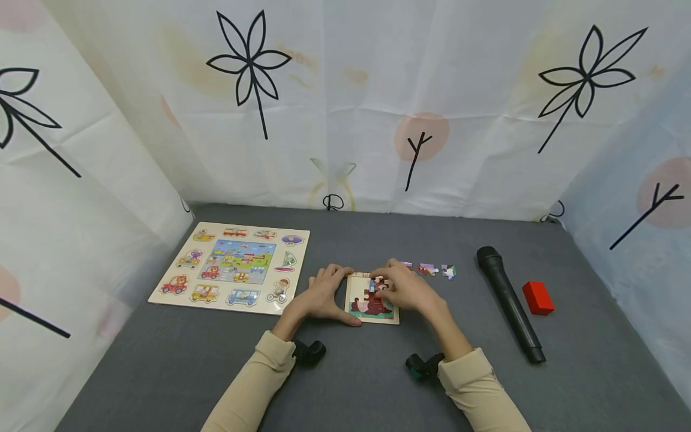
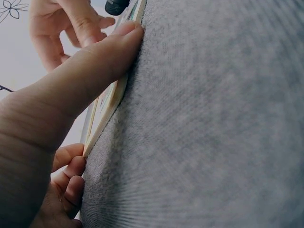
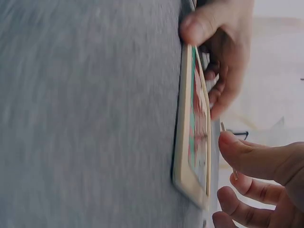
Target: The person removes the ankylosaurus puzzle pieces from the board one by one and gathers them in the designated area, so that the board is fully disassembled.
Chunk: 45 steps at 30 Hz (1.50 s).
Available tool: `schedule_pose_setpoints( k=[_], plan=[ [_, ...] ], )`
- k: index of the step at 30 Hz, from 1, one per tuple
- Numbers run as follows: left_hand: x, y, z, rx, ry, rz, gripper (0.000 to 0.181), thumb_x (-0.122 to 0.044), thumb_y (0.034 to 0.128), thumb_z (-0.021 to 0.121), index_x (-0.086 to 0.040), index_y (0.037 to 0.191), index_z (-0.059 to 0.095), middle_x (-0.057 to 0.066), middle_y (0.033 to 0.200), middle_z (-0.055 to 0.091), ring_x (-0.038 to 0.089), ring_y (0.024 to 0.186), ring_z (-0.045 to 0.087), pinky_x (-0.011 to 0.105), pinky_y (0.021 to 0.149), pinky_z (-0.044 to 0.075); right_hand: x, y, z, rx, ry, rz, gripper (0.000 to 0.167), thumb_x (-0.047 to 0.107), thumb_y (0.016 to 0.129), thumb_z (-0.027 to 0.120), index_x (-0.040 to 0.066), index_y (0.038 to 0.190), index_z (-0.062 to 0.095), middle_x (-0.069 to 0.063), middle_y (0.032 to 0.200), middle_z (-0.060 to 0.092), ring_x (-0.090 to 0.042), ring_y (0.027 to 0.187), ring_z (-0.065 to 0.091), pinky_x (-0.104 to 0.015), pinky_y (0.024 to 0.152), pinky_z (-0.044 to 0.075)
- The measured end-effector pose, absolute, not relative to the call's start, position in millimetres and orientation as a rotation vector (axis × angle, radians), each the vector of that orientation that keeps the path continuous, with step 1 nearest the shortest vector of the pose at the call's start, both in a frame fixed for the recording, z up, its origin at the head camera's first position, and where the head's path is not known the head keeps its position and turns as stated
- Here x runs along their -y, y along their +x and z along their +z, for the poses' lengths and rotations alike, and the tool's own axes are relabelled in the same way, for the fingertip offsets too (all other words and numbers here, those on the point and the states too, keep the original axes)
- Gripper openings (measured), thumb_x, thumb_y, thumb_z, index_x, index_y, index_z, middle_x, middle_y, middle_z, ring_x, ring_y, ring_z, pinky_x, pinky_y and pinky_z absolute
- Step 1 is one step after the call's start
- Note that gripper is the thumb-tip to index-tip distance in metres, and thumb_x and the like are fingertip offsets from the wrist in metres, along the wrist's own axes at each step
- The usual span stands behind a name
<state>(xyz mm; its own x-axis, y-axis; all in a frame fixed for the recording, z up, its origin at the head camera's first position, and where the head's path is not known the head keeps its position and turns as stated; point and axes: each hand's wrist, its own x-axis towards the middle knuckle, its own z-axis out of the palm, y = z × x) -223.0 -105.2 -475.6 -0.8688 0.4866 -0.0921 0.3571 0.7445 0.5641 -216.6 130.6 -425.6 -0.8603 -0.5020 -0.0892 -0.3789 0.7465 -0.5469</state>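
A small wooden-framed jigsaw puzzle (image 1: 378,307) with a brown and green picture lies flat on the grey table. My left hand (image 1: 323,295) steadies it by the frame, thumb at the near edge and fingers at the far left corner. In the left wrist view the thumb (image 2: 109,54) presses along the pale frame. My right hand (image 1: 405,287) is over the puzzle's right side. The right wrist view shows its thumb and a finger pinching a thin puzzle piece (image 3: 235,175), held just above the board. The piece's picture side cannot be made out.
Several loose puzzle pieces (image 1: 428,269) lie beyond my right hand. To the left is a large vehicle picture board (image 1: 237,303). A black microphone (image 1: 510,303) and a red block (image 1: 538,298) lie on the right. White patterned cloth (image 1: 356,72) encloses the table (image 1: 356,384).
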Motion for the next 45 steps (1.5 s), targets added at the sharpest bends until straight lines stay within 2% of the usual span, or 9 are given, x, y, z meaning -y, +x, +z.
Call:
schedule_pose_setpoints(
  k=[7,14,22,25,45],
  plan=[
    [106.1,-224.6,-476.9,-2.709,0.662,0.813,0.11,-0.055,0.0648,0.093,-0.018,0.154,0.041,0.01,0.145,0.045,0.029,0.129,0.041,0.044,0.09,0.031,-151.8,-220.6,-424.6,-2.769,-0.676,-0.741,0.037,0.012,0.094,0.073,0.006,0.13,0.069,-0.012,0.103,0.058,-0.016,0.077,0.048,-0.03,0.068,0.041],
    [106.0,-223.3,-474.5,-2.698,0.668,0.833,0.109,-0.053,0.0651,0.094,-0.017,0.154,0.041,0.011,0.145,0.045,0.031,0.129,0.041,0.046,0.092,0.031,-166.2,-220.9,-425.1,-2.803,-0.636,-0.683,0.034,0.011,0.094,0.074,0.005,0.127,0.069,-0.015,0.107,0.06,-0.019,0.086,0.058,-0.036,0.073,0.05],
    [105.3,-222.9,-473.2,-2.692,0.671,0.848,0.11,-0.051,0.0651,0.094,-0.014,0.154,0.041,0.013,0.146,0.044,0.032,0.13,0.041,0.05,0.093,0.033,-173.6,-220.2,-430.4,-2.836,-0.626,-0.64,0.033,0.007,0.091,0.076,0.003,0.123,0.071,-0.015,0.102,0.061,-0.02,0.081,0.053,-0.037,0.072,0.047],
    [105.3,-223.0,-473.2,-2.691,0.675,0.859,0.11,-0.051,0.0647,0.095,-0.013,0.153,0.042,0.013,0.146,0.045,0.033,0.13,0.041,0.052,0.094,0.033,-174.9,-220.4,-432.2,-2.841,-0.618,-0.634,0.033,0.006,0.09,0.077,0.003,0.122,0.071,-0.015,0.103,0.061,-0.02,0.084,0.054,-0.039,0.075,0.048],
    [105.2,-222.8,-473.2,-2.689,0.684,0.864,0.11,-0.05,0.0644,0.095,-0.013,0.153,0.042,0.014,0.145,0.045,0.032,0.127,0.041,0.051,0.094,0.031,-177.4,-221.0,-433.2,-2.808,-0.613,-0.673,0.031,0.007,0.092,0.075,0.003,0.122,0.071,-0.015,0.103,0.062,-0.022,0.087,0.057,-0.04,0.076,0.049]
  ],
)
